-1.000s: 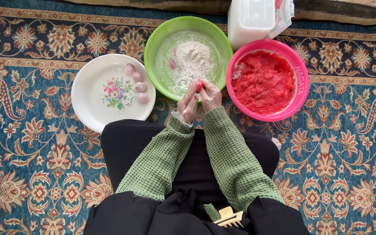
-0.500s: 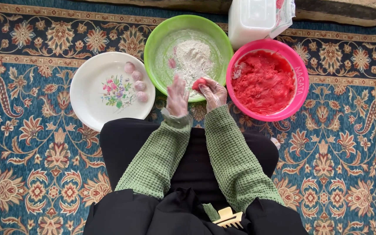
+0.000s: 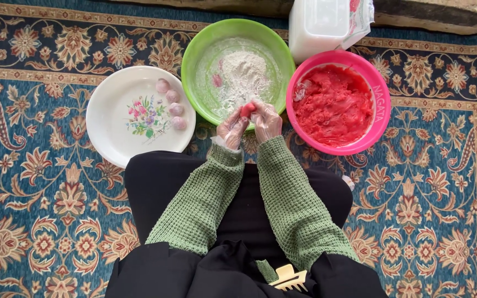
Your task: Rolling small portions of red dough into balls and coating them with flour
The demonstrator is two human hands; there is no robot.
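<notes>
A: What do we have in our hands?

B: Our left hand (image 3: 232, 128) and right hand (image 3: 266, 118), both in thin clear gloves, are curled together around a small red lump (image 3: 247, 109), fingertips pinching it from either side. It sits just over the near rim of the green bowl (image 3: 194, 60), which holds white flour.

A: And around us?

B: To the right, touching the green bowl, we see a pink bowl (image 3: 379, 118) full of red paste. To the left lies a white flowered plate (image 3: 109, 118) with four pale pink balls (image 3: 171, 102) lined along its right side. A white tub (image 3: 318, 22) stands at the far edge. Everything rests on a patterned blue carpet (image 3: 28, 193)
</notes>
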